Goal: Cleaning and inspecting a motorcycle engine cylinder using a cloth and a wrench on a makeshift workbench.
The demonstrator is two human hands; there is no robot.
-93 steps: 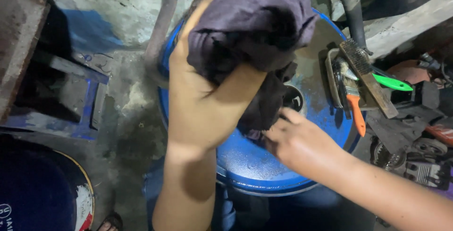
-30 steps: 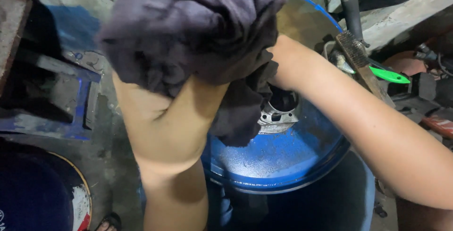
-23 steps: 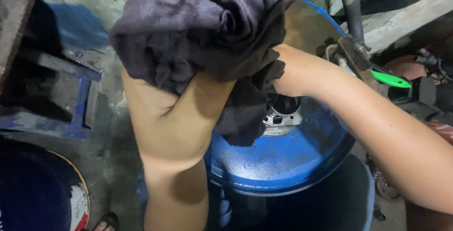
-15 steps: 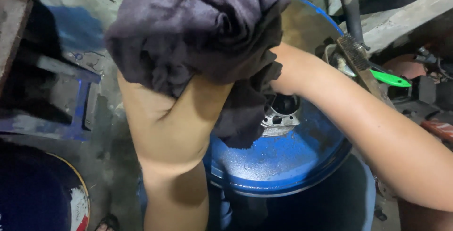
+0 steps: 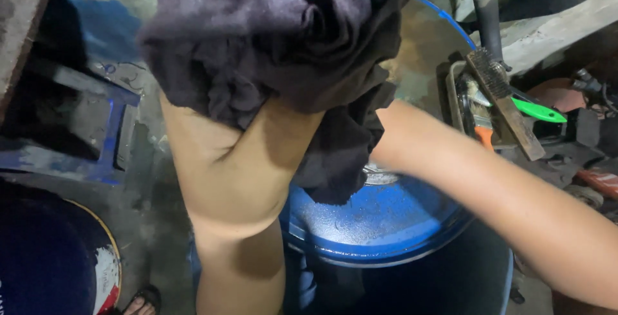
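Observation:
My left hand is raised close to the camera and grips a bunched dark grey cloth that drapes over its fingers and hangs down. Behind and below it stands a blue metal drum with a round metal fitting on its lid. My right forearm reaches in from the right across the drum. The right hand itself is hidden behind the hanging cloth, near the fitting.
A wire brush, a green-handled tool and an orange-handled tool lie at the drum's right edge. A blue metal stand sits at left and a dark blue drum at lower left. Concrete floor lies between.
Three seconds ago my right hand was visible on the drum lid; since then it has slid under the cloth. The left hand has lifted the cloth higher and closer to the camera.

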